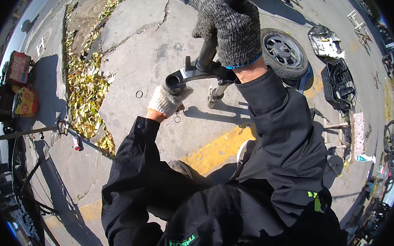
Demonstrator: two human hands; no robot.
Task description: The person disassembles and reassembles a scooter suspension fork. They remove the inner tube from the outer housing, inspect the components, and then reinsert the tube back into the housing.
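Note:
My right hand (pixel 227 29) in a dark grey knit glove is closed round the black tube of a fork assembly (pixel 198 70), upper middle. My left hand (pixel 168 100) in a white knit glove grips the fork's clamp at its left, just below an open round socket. A silver tube (pixel 218 93) stands below the clamp's right side, partly behind my right sleeve. A small black ring (pixel 139 94) lies on the concrete left of my left hand, and another small ring (pixel 177 118) shows just below it.
A wheel with tyre (pixel 282 48), a white-and-black panel (pixel 324 41), a black crate (pixel 336 86) and a wooden stool (pixel 357 134) sit at right. Red and yellow boxes (pixel 24 101), a metal bar (pixel 28 132) and fallen leaves (pixel 84 85) lie at left. A cracked concrete pavement (pixel 133 63) surrounds my feet.

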